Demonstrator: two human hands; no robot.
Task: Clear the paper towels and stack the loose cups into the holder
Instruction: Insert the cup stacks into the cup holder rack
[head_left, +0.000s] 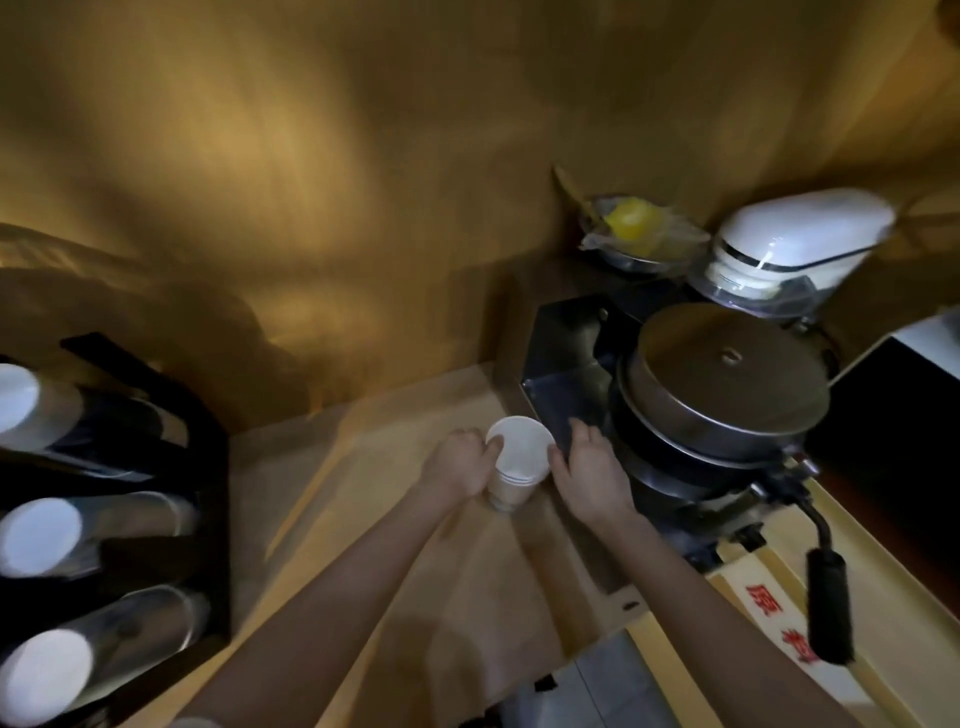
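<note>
A short stack of white paper cups (517, 462) stands upright on the wooden counter (395, 519) near its back. My left hand (460, 462) grips the stack's left side at the rim. My right hand (587, 467) presses against its right side. At the far left stands the black cup holder (171, 467), whose three slanted tubes hold white cups (41, 535). No paper towels are in view.
A round metal waffle iron (727, 384) with a black handle (828, 597) sits right beside my right hand. Behind it are a white appliance (795, 244) and a bowl with something yellow (634, 228). A wooden wall rises at the back.
</note>
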